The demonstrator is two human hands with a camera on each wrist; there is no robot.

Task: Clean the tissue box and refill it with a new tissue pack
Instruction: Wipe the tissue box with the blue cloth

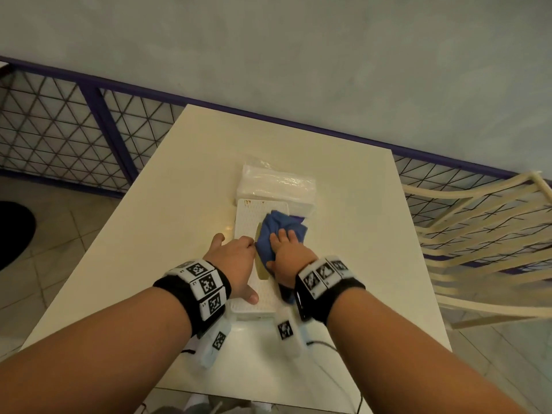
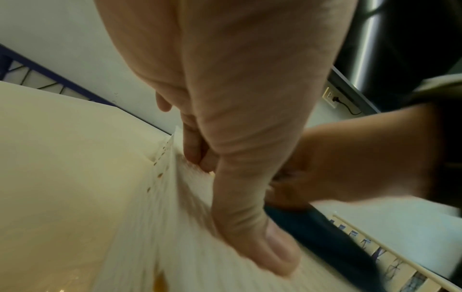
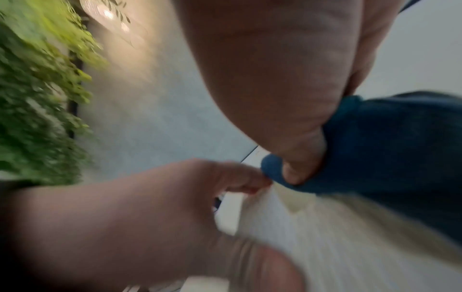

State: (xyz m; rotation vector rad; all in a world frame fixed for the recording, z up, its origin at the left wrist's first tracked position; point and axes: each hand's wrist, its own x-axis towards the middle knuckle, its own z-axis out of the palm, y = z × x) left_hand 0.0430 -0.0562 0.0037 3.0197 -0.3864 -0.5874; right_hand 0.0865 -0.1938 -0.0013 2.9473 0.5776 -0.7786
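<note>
A white tissue box (image 1: 257,216) with a perforated top lies lengthwise in the middle of the table. My left hand (image 1: 236,258) holds its left edge, with the thumb (image 2: 270,247) pressed on the top and the fingers curled against it. My right hand (image 1: 286,249) grips a crumpled blue cloth (image 1: 277,228) and presses it onto the box top, over the oval slot (image 1: 259,264). In the right wrist view the thumb (image 3: 295,154) digs into the cloth (image 3: 387,148). A new tissue pack (image 1: 277,182) in clear wrap lies just behind the box. Small brown specks mark the box's far edge (image 1: 248,202).
The cream table (image 1: 179,189) has bare surface to the left and right of the box. A cream slatted chair (image 1: 478,234) stands at the table's right side. Behind the table runs a purple-framed mesh fence (image 1: 59,130) below a grey wall.
</note>
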